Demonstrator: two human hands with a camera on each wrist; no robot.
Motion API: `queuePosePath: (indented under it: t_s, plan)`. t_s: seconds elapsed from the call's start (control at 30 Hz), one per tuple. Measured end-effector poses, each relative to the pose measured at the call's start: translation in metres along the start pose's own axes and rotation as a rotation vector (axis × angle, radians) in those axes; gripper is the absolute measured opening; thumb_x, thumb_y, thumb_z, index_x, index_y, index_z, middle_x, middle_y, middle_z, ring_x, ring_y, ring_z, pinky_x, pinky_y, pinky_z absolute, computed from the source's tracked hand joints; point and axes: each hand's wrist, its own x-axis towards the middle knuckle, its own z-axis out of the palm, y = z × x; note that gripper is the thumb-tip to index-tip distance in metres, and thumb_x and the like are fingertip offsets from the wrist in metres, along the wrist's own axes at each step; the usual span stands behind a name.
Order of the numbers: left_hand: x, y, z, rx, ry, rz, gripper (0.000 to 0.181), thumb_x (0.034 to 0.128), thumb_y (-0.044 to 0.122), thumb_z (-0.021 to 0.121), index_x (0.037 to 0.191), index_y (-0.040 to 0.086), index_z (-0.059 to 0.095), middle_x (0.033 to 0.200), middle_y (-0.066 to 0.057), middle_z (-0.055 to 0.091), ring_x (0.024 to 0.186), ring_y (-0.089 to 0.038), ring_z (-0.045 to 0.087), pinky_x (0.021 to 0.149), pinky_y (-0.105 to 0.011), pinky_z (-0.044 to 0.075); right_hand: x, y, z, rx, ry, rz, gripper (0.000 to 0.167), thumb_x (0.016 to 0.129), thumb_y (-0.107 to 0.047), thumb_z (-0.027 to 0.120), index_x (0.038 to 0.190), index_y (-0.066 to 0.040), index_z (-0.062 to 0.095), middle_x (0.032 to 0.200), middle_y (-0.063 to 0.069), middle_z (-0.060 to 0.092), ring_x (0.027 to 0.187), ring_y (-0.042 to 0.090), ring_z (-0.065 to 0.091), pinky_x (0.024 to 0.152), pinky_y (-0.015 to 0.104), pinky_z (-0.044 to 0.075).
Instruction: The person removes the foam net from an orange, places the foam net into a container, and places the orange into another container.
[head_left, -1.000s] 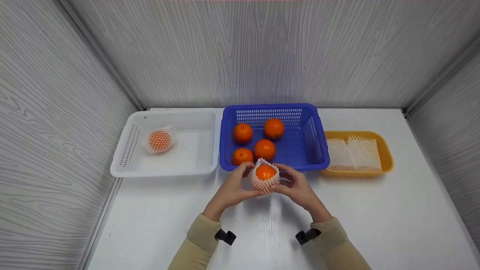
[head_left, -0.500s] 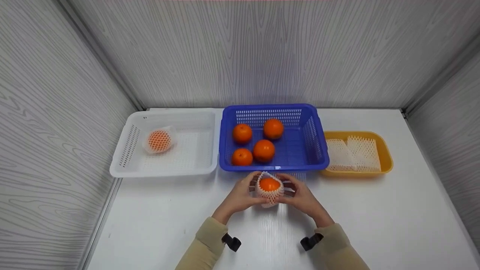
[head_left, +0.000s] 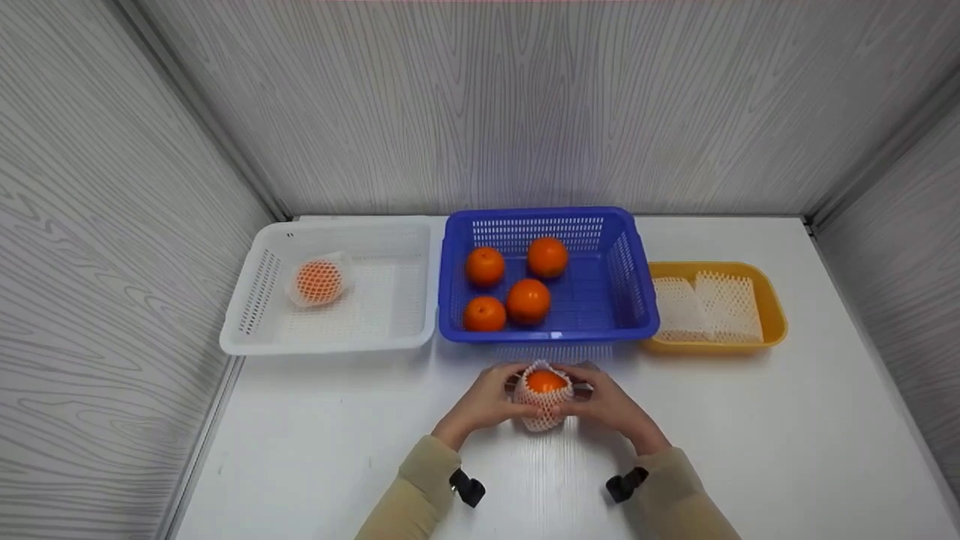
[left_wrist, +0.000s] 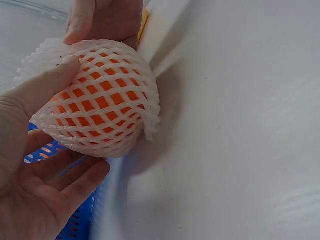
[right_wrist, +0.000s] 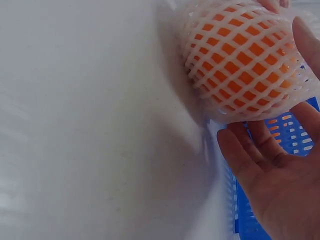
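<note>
An orange in a white foam net (head_left: 545, 401) is held between both hands, just in front of the blue basket; its top shows bare through the net's opening. My left hand (head_left: 486, 399) grips its left side, and in the left wrist view the thumb of the left hand (left_wrist: 40, 145) presses on the net (left_wrist: 107, 100) with fingers curved beneath. My right hand (head_left: 609, 403) holds the right side. In the right wrist view the right hand (right_wrist: 285, 175) has its fingers curved at the netted orange (right_wrist: 240, 60).
The blue basket (head_left: 649, 300) holds several bare oranges (head_left: 529, 301). At the left, a white basket (head_left: 326, 350) contains one netted orange (head_left: 319, 282). On the right stands a yellow tray (head_left: 775, 311) with foam nets (head_left: 727, 307).
Both hands have drawn the netted orange back from the blue basket's front edge, toward the body and slightly right. The baskets and their contents have stayed in place.
</note>
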Motion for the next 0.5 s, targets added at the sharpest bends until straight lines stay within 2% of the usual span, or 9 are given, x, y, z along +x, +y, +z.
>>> queuePosePath:
  t_s: [0.13, 0.3, 0.37, 0.5]
  plan:
    - [-0.001, 0.000, 0.000, 0.001, -0.005, -0.020, 0.071, 0.0765, 0.038, 0.084, 0.136, 0.011, 0.057, 0.128, -0.001, 0.058, 0.113, -0.015, 0.055, 0.095, -0.031, 0.047, -0.004, -0.020, 0.001, -0.017, 0.041, 0.024, 0.046, 0.086, -0.008, 0.075, 0.128, 0.003, 0.062, 0.110, 0.014, 0.054, 0.105, 0.026, 0.051, 0.095, 0.048, 0.048]
    - [0.000, 0.003, 0.000, -0.018, 0.022, -0.019, 0.058, 0.0806, 0.039, 0.081, 0.129, 0.011, 0.062, 0.122, -0.001, 0.060, 0.109, -0.016, 0.057, 0.093, -0.031, 0.048, -0.006, -0.038, 0.001, 0.000, 0.127, 0.077, 0.020, 0.087, -0.006, 0.073, 0.104, 0.005, 0.074, 0.106, 0.015, 0.056, 0.101, 0.023, 0.050, 0.087, 0.037, 0.048]
    - [0.001, 0.004, 0.000, -0.030, 0.049, -0.004, 0.051, 0.0823, 0.037, 0.080, 0.124, 0.011, 0.066, 0.121, -0.001, 0.061, 0.109, -0.017, 0.057, 0.091, -0.030, 0.049, -0.006, -0.040, 0.001, 0.019, 0.157, 0.076, 0.016, 0.087, -0.004, 0.073, 0.098, 0.006, 0.075, 0.108, 0.017, 0.057, 0.102, 0.023, 0.051, 0.084, 0.031, 0.048]
    - [0.003, 0.005, 0.001, -0.052, 0.109, 0.027, 0.038, 0.0840, 0.031, 0.079, 0.114, 0.009, 0.074, 0.116, -0.002, 0.063, 0.110, -0.018, 0.058, 0.090, -0.030, 0.050, -0.003, -0.038, 0.002, 0.069, 0.189, 0.050, 0.013, 0.087, -0.001, 0.072, 0.097, 0.008, 0.073, 0.110, 0.021, 0.059, 0.104, 0.024, 0.053, 0.084, 0.025, 0.049]
